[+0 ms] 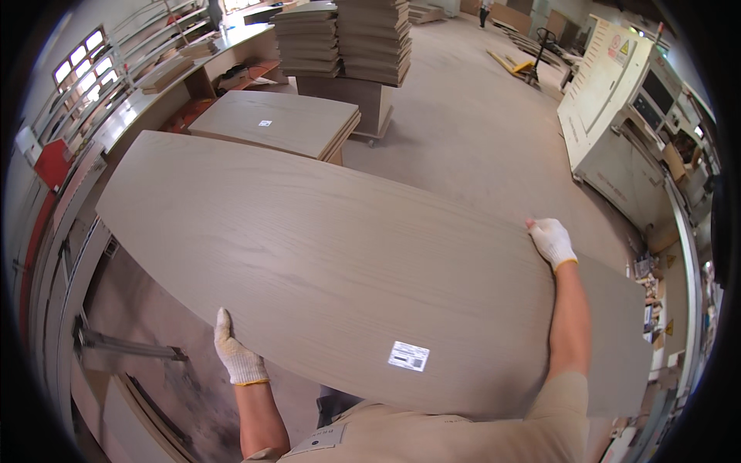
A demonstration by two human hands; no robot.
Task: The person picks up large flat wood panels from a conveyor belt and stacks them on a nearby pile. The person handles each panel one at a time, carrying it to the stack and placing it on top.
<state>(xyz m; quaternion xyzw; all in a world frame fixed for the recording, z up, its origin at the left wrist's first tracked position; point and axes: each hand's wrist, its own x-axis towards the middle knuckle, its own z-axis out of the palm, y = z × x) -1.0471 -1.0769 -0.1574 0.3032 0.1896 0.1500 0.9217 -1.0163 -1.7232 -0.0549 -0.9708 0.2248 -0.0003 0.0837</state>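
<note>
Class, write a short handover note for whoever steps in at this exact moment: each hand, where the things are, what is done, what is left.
Left hand, gloved, grips the near edge of the large wood-grain panel.
Right hand, gloved, holds its far edge.
The panel is carried flat, off any support, white label facing up.
A low stack of similar panels lies ahead, with taller stacks behind it.
Done: panel lifted.
Left: setting it down; where cannot be told.
</note>
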